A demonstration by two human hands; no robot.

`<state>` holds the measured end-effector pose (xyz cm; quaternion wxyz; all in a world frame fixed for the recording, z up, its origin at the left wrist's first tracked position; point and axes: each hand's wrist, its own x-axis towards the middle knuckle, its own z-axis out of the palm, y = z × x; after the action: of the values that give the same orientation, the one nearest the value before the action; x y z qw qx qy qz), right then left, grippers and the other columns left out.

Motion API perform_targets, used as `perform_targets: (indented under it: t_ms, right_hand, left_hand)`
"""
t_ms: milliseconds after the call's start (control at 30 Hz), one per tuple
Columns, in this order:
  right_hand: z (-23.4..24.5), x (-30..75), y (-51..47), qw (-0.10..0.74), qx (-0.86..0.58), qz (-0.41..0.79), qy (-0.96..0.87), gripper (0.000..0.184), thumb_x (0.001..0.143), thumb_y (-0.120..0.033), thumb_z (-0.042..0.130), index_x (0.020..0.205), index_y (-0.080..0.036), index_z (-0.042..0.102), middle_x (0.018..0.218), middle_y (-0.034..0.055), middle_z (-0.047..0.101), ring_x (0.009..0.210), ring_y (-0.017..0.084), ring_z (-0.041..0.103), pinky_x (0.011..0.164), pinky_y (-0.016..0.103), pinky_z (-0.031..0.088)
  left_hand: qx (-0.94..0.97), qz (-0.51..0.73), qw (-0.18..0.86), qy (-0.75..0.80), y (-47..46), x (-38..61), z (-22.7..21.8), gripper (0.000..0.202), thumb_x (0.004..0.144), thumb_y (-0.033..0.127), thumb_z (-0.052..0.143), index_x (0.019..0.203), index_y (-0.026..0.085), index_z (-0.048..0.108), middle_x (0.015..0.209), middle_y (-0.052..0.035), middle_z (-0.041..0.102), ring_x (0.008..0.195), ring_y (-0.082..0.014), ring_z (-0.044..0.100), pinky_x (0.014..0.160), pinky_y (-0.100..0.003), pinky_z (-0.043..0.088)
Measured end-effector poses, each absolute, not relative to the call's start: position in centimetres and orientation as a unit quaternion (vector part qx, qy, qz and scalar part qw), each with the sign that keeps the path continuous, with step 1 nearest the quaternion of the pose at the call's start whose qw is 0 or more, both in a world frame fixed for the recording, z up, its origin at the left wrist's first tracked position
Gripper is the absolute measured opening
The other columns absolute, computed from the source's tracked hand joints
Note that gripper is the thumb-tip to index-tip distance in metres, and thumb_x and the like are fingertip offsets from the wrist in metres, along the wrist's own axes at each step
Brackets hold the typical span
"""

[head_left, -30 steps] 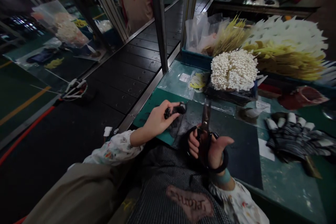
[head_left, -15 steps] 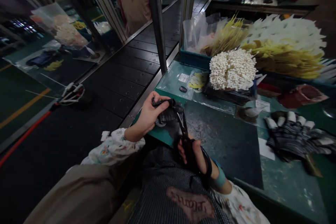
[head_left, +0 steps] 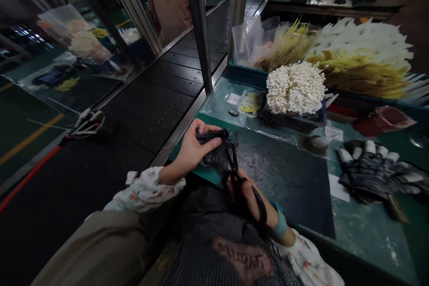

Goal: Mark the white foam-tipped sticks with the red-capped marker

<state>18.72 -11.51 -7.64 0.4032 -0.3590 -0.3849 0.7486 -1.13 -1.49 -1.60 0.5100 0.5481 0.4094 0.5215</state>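
Note:
My left hand (head_left: 193,149) is closed on a piece of dark, striped knit fabric (head_left: 214,157), pinched between thumb and fingers at the near edge of the table. Its exact kind is hard to make out. Black-handled scissors (head_left: 234,174) are gripped in my right hand (head_left: 250,196), their blades pointing up at the fabric's right end. The blade tips meet the dark fabric, and I cannot tell whether they are cutting. Striped work gloves with white fingertips (head_left: 365,172) lie to the right on the table.
A dark mat (head_left: 288,178) covers the near tabletop. Behind it stand a bundle of white-tipped stems (head_left: 295,87), yellow strips (head_left: 362,71) and a red cup (head_left: 384,121). Left of a metal post (head_left: 200,27) runs a dark slatted conveyor (head_left: 170,94). A person (head_left: 170,4) sits beyond.
My left hand has turned the fabric slightly, so its rolled end now points more to the right. The scissors have shifted a little, their blades looking more upright.

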Motion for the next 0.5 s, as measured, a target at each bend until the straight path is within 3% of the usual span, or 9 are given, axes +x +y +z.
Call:
perform_targets:
  t_ms: [100, 200, 333, 400, 500]
  right_hand:
    - [-7.7, 18.5, -11.0, 0.402, -0.358, 0.714, -0.447, 0.063, 0.084, -0.084, 0.054, 0.107, -0.027, 0.069, 0.086, 0.0042, 0.057, 0.072, 0.019, 0.049, 0.062, 0.033, 0.047]
    - [-7.6, 18.0, -10.5, 0.415, -0.337, 0.738, -0.413, 0.073, 0.076, -0.093, 0.052, 0.105, -0.027, 0.066, 0.083, 0.0025, 0.056, 0.069, 0.016, 0.048, 0.060, 0.032, 0.048]
    - [-7.0, 17.1, -10.6, 0.401, -0.278, 0.802, -0.346, 0.085, 0.063, -0.102, 0.048, 0.095, -0.025, 0.063, 0.075, -0.0006, 0.051, 0.061, 0.013, 0.045, 0.054, 0.029, 0.045]
    - [-6.4, 16.9, -10.8, 0.395, -0.263, 0.818, -0.325, 0.089, 0.058, -0.106, 0.046, 0.091, -0.025, 0.062, 0.073, -0.0004, 0.049, 0.059, 0.014, 0.042, 0.051, 0.030, 0.043]
    - [-5.5, 17.0, -11.1, 0.399, -0.256, 0.818, -0.326, 0.092, 0.056, -0.107, 0.043, 0.091, -0.024, 0.062, 0.076, 0.0015, 0.048, 0.064, 0.017, 0.043, 0.056, 0.034, 0.045]
  left_hand:
    - [0.601, 0.499, 0.481, 0.397, -2.0, -0.9, -1.6, 0.052, 0.080, 0.033, 0.082, 0.084, 0.025, 0.031, 0.098, -0.0039, 0.072, 0.094, -0.0181, 0.069, 0.095, -0.038, 0.055]
    - [0.610, 0.506, 0.467, 0.393, -2.4, -0.5, -1.8, 0.053, 0.077, 0.034, 0.085, 0.083, 0.024, 0.033, 0.102, -0.0048, 0.068, 0.097, -0.0179, 0.066, 0.098, -0.038, 0.053]
    - [0.565, 0.495, 0.567, 0.338, -2.5, -0.1, -2.3, 0.052, 0.082, 0.037, 0.082, 0.085, 0.025, 0.032, 0.125, -0.0120, 0.068, 0.113, -0.0221, 0.066, 0.104, -0.042, 0.051]
    - [0.545, 0.457, 0.630, 0.312, -2.4, -0.2, -2.6, 0.054, 0.085, 0.042, 0.080, 0.086, 0.025, 0.028, 0.122, -0.0132, 0.070, 0.113, -0.0239, 0.067, 0.098, -0.042, 0.055]
    - [0.536, 0.411, 0.663, 0.323, -2.4, -0.5, -2.9, 0.062, 0.079, 0.051, 0.083, 0.087, 0.026, 0.026, 0.103, -0.0079, 0.071, 0.095, -0.0221, 0.070, 0.083, -0.037, 0.059]
